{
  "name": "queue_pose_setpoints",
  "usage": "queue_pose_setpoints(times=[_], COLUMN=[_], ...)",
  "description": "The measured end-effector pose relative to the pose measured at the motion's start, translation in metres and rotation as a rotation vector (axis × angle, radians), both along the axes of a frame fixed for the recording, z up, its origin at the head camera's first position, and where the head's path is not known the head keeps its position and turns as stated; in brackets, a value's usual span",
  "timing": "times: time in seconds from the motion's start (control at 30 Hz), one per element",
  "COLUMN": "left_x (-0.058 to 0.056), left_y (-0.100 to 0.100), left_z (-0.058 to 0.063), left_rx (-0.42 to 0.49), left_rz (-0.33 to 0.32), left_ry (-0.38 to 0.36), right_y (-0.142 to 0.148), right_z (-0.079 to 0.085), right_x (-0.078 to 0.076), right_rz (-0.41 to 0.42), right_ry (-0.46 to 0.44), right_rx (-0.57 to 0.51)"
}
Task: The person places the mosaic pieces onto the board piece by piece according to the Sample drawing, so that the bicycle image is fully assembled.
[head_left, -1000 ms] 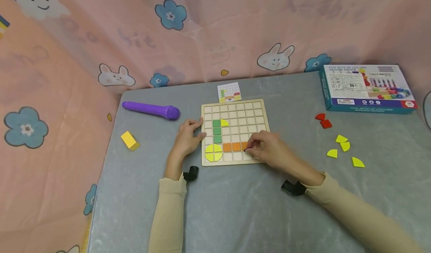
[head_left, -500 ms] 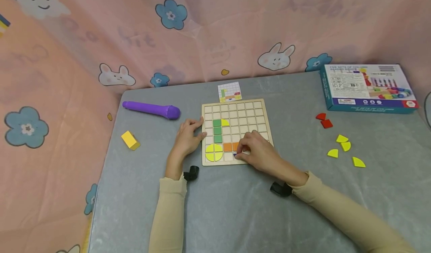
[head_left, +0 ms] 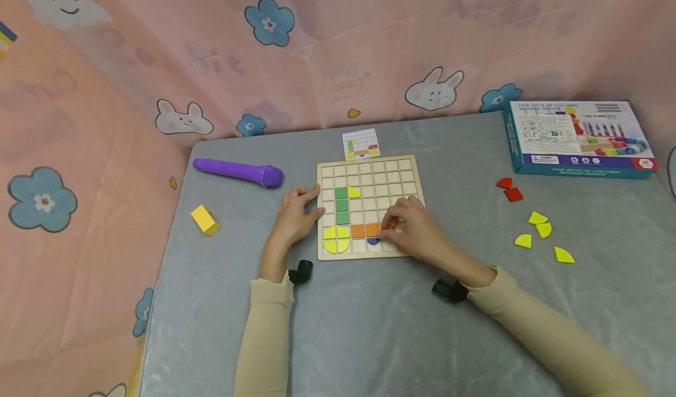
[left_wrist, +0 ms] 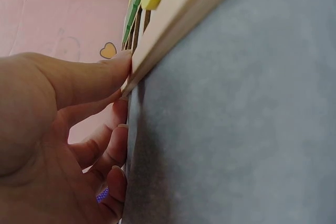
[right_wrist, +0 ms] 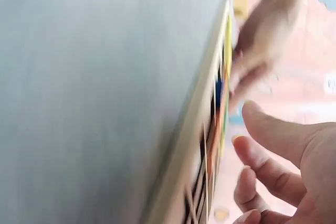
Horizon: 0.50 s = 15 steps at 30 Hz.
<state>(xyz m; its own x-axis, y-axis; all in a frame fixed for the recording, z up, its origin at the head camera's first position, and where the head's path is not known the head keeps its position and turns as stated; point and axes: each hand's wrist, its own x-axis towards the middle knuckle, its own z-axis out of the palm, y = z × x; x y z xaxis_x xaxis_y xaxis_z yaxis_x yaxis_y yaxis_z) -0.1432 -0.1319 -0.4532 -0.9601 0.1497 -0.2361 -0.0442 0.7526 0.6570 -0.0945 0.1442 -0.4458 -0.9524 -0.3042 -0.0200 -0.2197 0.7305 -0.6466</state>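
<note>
The wooden grid board (head_left: pixel 364 257) lies flat on the grey tablecloth. My left hand (head_left: pixel 293 216) rests at its left side, thumb (left_wrist: pixel 105 80) and fingertips touching the edge. Over the board's lower right hovers my right hand (head_left: pixel 417 227); in the right wrist view its thumb (right_wrist: pixel 275 132) and fingers stand apart with nothing between them. Just left of it, a dark blue rounded piece (head_left: pixel 373 241) sits in the bottom row. Orange squares (head_left: pixel 358 231) lie in the row above, partly hidden by the hand. Green squares (head_left: pixel 342 204), a yellow quarter-circle (head_left: pixel 354 193) and a yellow circle of quarters (head_left: pixel 336 240) fill other cells.
A pattern card (head_left: pixel 361 145) lies behind the board. Red pieces (head_left: pixel 513 194) and several yellow quarter-circles (head_left: pixel 543 230) are at the right, below a toy box (head_left: pixel 581 139). A purple toy microphone (head_left: pixel 237 172) and a yellow block (head_left: pixel 205 220) lie at the left.
My right hand moved left with the dark blue piece, set it in a bottom-row cell, let go and drew back right. My left hand has stayed at the board's edge.
</note>
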Motion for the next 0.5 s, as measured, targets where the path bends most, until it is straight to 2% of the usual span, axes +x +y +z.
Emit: queue_pose_setpoints(times=[0.2, 0.3, 0.5], left_x=[0.000, 0.000, 0.001], left_y=[0.001, 0.001, 0.001], left_z=[0.000, -0.001, 0.000], left_rx=[0.001, -0.003, -0.006], left_rz=[0.002, -0.002, -0.001], left_ry=[0.000, 0.000, -0.003], right_y=[0.051, 0.081, 0.136], right_z=[0.008, 0.008, 0.004], right_x=[-0.012, -0.016, -0.018], right_rz=[-0.108, -0.158, -0.233], right_ry=[-0.148, -0.191, -0.155], right_rx=[0.078, 0.117, 0.128])
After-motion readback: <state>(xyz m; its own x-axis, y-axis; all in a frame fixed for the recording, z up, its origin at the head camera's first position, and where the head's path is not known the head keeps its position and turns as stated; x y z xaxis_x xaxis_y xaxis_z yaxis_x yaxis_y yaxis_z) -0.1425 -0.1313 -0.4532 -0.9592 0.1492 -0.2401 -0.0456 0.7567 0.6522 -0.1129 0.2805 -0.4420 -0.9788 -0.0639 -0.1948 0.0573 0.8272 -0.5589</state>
